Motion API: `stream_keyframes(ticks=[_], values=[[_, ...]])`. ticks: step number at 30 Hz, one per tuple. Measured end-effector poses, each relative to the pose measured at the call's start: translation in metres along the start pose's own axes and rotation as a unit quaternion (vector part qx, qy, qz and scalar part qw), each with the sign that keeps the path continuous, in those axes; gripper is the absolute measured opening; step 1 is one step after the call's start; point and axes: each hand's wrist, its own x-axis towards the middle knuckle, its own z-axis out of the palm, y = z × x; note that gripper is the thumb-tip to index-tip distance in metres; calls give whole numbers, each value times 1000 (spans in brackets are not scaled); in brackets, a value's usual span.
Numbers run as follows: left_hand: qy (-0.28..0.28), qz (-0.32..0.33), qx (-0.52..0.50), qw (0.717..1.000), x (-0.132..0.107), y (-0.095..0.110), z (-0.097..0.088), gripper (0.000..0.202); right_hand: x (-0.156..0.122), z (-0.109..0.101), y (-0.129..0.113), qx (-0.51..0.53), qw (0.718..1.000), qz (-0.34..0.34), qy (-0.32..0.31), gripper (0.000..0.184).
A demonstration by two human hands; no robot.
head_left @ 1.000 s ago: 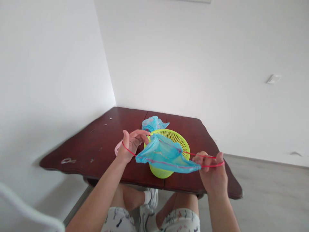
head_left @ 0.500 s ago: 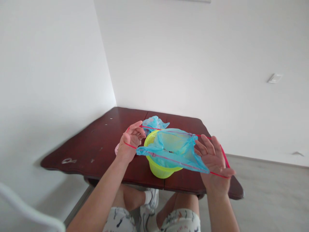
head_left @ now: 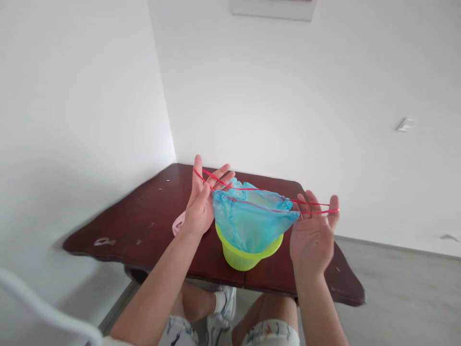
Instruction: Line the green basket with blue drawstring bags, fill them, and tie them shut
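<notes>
Both hands are up over the middle of the frame, holding a blue bag (head_left: 250,216) with a red cord (head_left: 320,210) threaded along its top edge, above a lime plastic basket (head_left: 239,255). The work in hand looks like seating the bag in the basket: the bag's lower part sits down in the basket's mouth, with its sheer film covering the far side of the rim and the near rim showing below. The left hand (head_left: 198,206) is open, fingers spread and pointing up at the left of the bag, with the cord lying across them, no firm pinch visible. The right hand (head_left: 311,238) is open too, palm toward the camera at the bag's right corner, with the cord running over the fingers and out past them, so it is not closed on anything. With both hands open, the next move calls for closing fingers on the cord or slipping it free. The basket stands on a dark red wood table (head_left: 118,216), near its front edge. A pink loop (head_left: 178,225) lies just beside the left wrist. Shorts (head_left: 272,334) and a shoe (head_left: 226,300) show below the table, a chair (head_left: 36,302) at lower left, and a wall switch (head_left: 406,124) at right.
</notes>
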Motion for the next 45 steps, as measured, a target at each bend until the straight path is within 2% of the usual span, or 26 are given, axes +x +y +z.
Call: stream_keyframes(ticks=[3,5,7,9,11,13,14,15,17,20,23,26,29,31,33,35,36,37,38,40,42,43,45], values=[[-21,-22,18,999,9,6,15,96,6,19,-3,-51,998,-9,-44,69],[-63,-49,67,995,13,13,26,99,9,32,-7,-83,989,-6,-120,51],[-128,-89,145,977,15,20,37,112,11,44,-14,-117,968,12,-221,29],[-205,-137,212,945,15,26,46,132,11,54,-23,-154,932,17,-328,23],[-272,-167,250,914,14,29,50,136,9,61,-32,-201,874,2,-442,26],[-312,-155,276,896,14,29,52,111,5,66,-37,-245,816,-7,-524,26],[-322,-134,290,891,14,28,52,92,3,67,-38,-263,799,-2,-540,26],[-327,-112,305,887,13,28,51,76,0,67,-38,-277,795,6,-540,26],[-337,-82,324,880,11,26,49,58,-5,65,-36,-293,810,17,-508,27],[-356,-63,347,865,7,23,45,52,-9,56,-31,-310,821,15,-479,27],[-365,-44,353,860,1,18,40,53,-12,48,-30,-320,815,12,-483,27],[-344,-63,326,878,-3,10,35,62,-16,42,-31,-318,815,25,-484,26],[-263,-78,290,917,-5,0,32,65,-19,35,-28,-305,824,23,-477,24],[-206,-95,258,939,-5,-4,31,69,-20,30,-24,-289,851,4,-438,19],[-189,-120,235,946,-4,-6,31,74,-19,26,-18,-266,897,-18,-352,11],[-217,-140,219,941,-4,-5,32,75,-17,24,-14,-253,924,-27,-285,34],[-233,-147,214,937,-5,-5,33,75,-15,24,-13,-259,925,-28,-278,49],[-248,-155,208,933,-5,-5,33,74,-14,24,-13,-271,916,-30,-294,58],[-260,-162,202,930,-6,-5,34,73,-12,25,-14,-284,903,-34,-321,60],[-271,-184,191,925,-7,-5,34,71,-11,28,-16,-297,884,-60,-356,43],[-270,-206,175,924,-7,-6,33,70,-11,30,-19,-294,886,-103,-345,18],[-268,-214,169,924,-6,-6,32,70,-11,31,-20,-293,890,-124,-326,12],[-264,-225,167,923,-6,-6,31,69,-12,32,-22,-306,890,-146,-306,12]])
